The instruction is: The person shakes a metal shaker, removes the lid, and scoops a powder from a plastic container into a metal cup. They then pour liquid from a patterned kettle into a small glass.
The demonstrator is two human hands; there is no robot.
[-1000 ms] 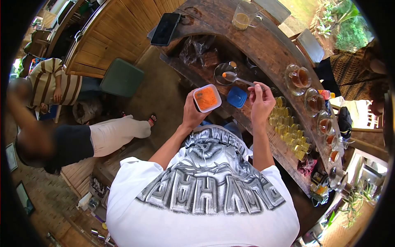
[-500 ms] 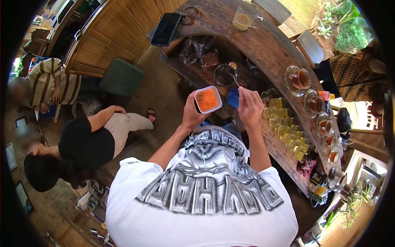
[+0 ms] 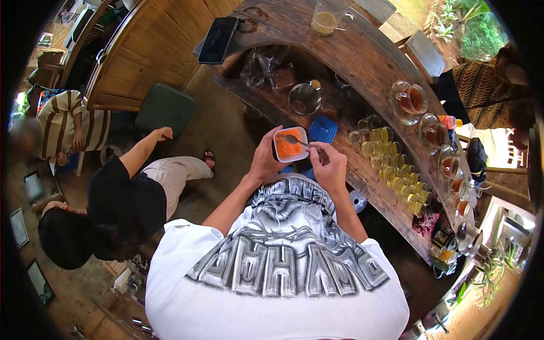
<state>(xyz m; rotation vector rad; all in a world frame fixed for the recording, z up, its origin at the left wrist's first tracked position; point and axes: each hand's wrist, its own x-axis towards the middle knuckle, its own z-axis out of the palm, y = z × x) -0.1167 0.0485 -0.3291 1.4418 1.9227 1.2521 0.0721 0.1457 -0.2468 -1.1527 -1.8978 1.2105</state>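
My left hand (image 3: 266,157) is closed around a small square plastic container (image 3: 279,153) with orange powder (image 3: 288,148) inside. A metal spoon (image 3: 299,143) is pinched in my right hand (image 3: 330,165), its bowl over the orange powder and seemingly touching it. On the lower shelf, just beyond my right hand, lies a blue lid (image 3: 323,129). Near that lid stands a clear glass mug (image 3: 305,100), whose contents I cannot make out.
Many small glasses of yellow liquid (image 3: 396,170) line the lower shelf (image 3: 362,184) to the right. Cups of brown drink (image 3: 412,100) on saucers, a phone (image 3: 218,41) and a glass mug (image 3: 324,22) stand on the curved wooden counter (image 3: 362,62). People are at left and right.
My right hand has brought the spoon from above the glass mug back into the container of orange powder. The blue lid now shows more fully. A person at left has stretched out an arm.
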